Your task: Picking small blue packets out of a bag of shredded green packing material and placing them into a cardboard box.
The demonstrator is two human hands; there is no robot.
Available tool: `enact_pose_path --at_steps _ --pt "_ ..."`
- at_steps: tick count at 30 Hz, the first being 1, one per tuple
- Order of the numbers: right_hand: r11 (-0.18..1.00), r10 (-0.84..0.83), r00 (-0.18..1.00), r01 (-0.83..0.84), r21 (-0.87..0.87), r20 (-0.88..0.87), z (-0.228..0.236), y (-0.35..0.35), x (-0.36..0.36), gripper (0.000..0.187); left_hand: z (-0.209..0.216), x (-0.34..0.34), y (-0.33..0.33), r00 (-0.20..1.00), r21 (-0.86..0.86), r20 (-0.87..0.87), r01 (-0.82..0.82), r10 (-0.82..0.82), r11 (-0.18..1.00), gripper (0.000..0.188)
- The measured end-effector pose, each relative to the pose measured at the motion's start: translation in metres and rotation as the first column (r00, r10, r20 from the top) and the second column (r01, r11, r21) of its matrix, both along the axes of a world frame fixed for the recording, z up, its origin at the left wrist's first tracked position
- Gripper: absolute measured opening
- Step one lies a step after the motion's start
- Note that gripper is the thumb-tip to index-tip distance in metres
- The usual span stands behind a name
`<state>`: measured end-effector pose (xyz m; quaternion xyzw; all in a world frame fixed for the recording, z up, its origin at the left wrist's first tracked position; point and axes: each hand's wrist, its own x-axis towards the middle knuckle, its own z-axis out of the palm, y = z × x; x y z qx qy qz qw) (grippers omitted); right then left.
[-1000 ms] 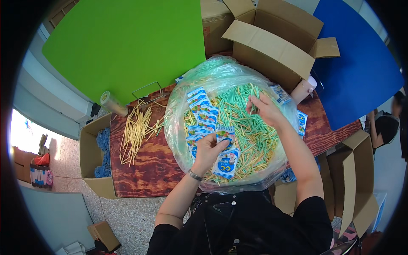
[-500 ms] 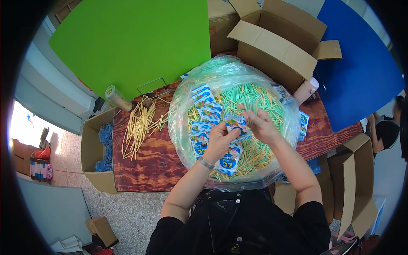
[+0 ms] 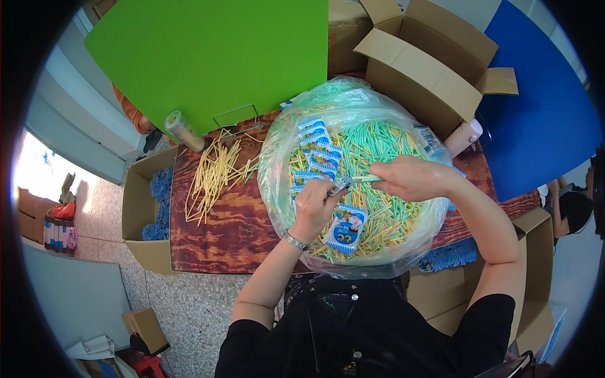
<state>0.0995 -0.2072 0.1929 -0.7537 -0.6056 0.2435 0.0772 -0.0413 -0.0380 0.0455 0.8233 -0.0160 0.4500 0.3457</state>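
Observation:
My left hand (image 3: 313, 205) pinches a small blue-and-white packet (image 3: 341, 184), tilted so that little of its face shows. My right hand (image 3: 409, 178) is closed on a few thin green sticks (image 3: 365, 179), whose ends are at the packet's edge; whether they go inside I cannot tell. Below both hands lies a large clear plastic bag (image 3: 277, 217), spread wide and full of loose green and yellow sticks (image 3: 384, 142). Several more packets (image 3: 325, 157) overlap in a row on the sticks at the left. Another packet (image 3: 347, 228) lies face up near me, beside my left hand.
Long yellow sticks (image 3: 217, 173) lie loose on the wooden table (image 3: 214, 249), near a clear canister (image 3: 183, 130). An open carton (image 3: 425, 72) stands behind the bag, a pink bottle (image 3: 463, 137) beside it. Cartons with blue packets (image 3: 161, 205) flank the table. Another person's arm (image 3: 555, 208) shows at right.
The packet in my left hand has turned from face-on to nearly edge-on. My right hand has turned sideways, bringing the sticks level against the packet. The whole view has shifted slightly.

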Motion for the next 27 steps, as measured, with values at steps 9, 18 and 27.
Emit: enact_pose_path --at_steps 9,18,27 --pt "0.971 0.098 0.982 -0.060 -0.231 0.160 0.018 0.022 -0.007 0.012 0.003 -0.007 0.007 0.998 0.143 0.012 0.054 -0.056 0.988 0.030" --pt "0.996 0.091 0.963 -0.094 -0.003 0.255 0.031 0.042 -0.025 0.038 -0.001 -0.012 0.007 0.998 0.113 -0.003 0.065 -0.065 0.991 0.042" --pt "0.940 0.147 0.984 -0.109 0.324 -0.096 -0.024 0.041 -0.037 0.088 -0.012 -0.028 0.010 0.993 -0.107 -0.095 0.057 -0.068 0.993 0.054"
